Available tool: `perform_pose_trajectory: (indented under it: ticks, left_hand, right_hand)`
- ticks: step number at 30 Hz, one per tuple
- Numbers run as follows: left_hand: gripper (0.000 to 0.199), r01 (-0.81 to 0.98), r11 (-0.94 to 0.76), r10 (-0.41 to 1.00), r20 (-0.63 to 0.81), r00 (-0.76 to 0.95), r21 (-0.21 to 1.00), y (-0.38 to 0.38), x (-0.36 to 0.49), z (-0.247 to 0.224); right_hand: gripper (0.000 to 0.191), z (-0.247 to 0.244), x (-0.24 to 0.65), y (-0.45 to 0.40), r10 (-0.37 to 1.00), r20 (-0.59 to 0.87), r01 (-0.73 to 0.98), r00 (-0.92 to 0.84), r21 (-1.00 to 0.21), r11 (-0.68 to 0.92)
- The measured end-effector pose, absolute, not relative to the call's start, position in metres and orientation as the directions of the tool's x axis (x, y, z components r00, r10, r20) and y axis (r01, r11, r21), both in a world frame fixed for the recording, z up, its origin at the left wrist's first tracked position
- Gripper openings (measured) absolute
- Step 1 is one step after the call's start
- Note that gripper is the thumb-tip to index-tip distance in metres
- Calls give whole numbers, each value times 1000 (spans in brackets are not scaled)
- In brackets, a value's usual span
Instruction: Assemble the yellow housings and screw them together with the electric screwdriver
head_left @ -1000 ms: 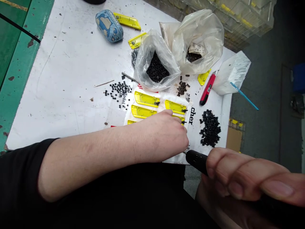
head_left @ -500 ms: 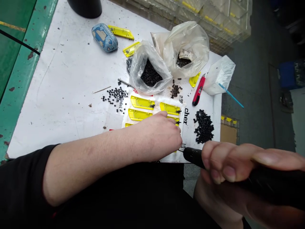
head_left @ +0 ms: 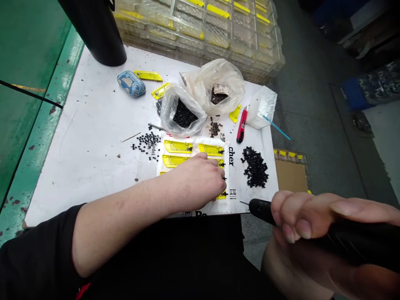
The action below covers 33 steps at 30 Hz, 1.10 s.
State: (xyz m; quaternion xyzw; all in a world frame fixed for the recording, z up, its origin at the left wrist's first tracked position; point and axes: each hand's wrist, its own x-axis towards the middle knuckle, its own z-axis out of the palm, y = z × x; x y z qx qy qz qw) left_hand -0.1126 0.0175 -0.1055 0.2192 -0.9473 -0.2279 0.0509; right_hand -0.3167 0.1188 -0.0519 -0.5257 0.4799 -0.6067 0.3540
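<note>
My left hand (head_left: 200, 181) rests over rows of yellow plastic pieces (head_left: 177, 146) laid on a white printed sheet. Its fingers curl down onto the pieces, and the fingertips are hidden beneath the hand. Small black parts sit at the right ends of several pieces. My right hand (head_left: 309, 214) is wrapped round a black electric screwdriver (head_left: 261, 210). The thin metal bit points left, toward my left hand, and is apart from it and from the yellow pieces. Right of the sheet lies a heap of small black clips (head_left: 255, 167).
Two open plastic bags of small black parts (head_left: 184, 113) stand behind the sheet. Loose black beads (head_left: 149, 142) lie to its left. A red box cutter (head_left: 241, 125), white box (head_left: 261, 107), blue patterned case (head_left: 131, 83), black cylinder (head_left: 104, 37) and clear compartment boxes (head_left: 200, 31) surround the work area.
The screwdriver's bit has drawn away rightward from beside my left hand. My left hand stays over the yellow pieces. The camera view has shifted, showing more of the boxes at the back.
</note>
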Motion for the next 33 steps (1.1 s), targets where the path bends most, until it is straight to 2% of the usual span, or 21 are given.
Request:
perform_pose_trajectory:
  ticks: [3,6,8,10,12,14,17,24,33]
  left_hand:
    - [18,-395,776,-442,-24,-897,492,9,-104,-93]
    - [16,-458,727,-526,-13,-850,512,-5,-83,-77]
    - [15,-558,697,-621,-11,-784,450,-16,-65,-66]
    - [16,-669,663,-703,-28,-711,337,-27,-46,-60]
    - [20,-754,606,-781,9,-625,253,-36,-29,-61]
    - [23,-829,507,-860,78,-504,236,-42,-18,-68]
    - [28,-892,350,-935,163,-315,287,-47,-14,-85]
    - [32,-903,305,-951,59,-302,303,-45,-26,-98]
    - [31,-874,360,-933,103,-346,326,-46,-31,-104]
  right_hand:
    - [51,-49,-312,115,-878,407,-35,-250,-910,-412]
    - [43,-44,-313,103,-909,375,24,-181,-923,-385]
    - [38,-40,-315,90,-941,319,78,-113,-941,-329]
    - [37,-37,-315,75,-960,277,138,-37,-950,-280]
    - [37,-35,-312,59,-965,260,184,20,-950,-252]
    - [36,-34,-305,45,-971,232,210,50,-953,-217]
    - [35,-32,-292,28,-978,197,223,75,-959,-176]
    - [41,-25,-269,8,-979,145,227,143,-968,-110]
    - [50,-24,-259,5,-973,121,250,195,-966,-69]
